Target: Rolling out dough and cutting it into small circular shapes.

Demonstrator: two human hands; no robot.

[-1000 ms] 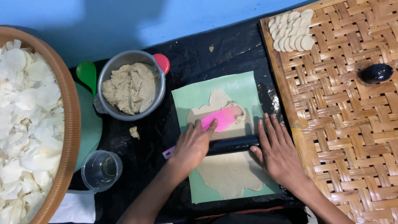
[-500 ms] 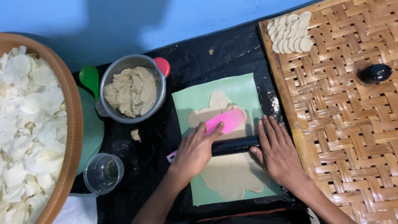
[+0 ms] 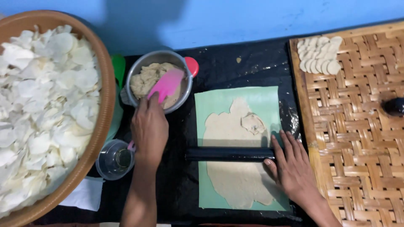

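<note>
Now left hand (image 3: 148, 126) grips pink flexible scraper (image 3: 166, 84) over lumpy dough in round metal bowl (image 3: 187, 90); right hand (image 3: 290, 166), fingers flat and released, rests on smooth black rolling pin (image 3: 227, 154) across thin rolled dough (image 3: 235, 130).

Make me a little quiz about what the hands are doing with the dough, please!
1. What colour is the spatula in the left hand?
2. True or false: the right hand rests on the black rolling pin.
3. Where is the spatula's blade? A) over the metal bowl of dough B) on the woven mat C) in the glass

Key
1. Pink.
2. True.
3. A.
</note>
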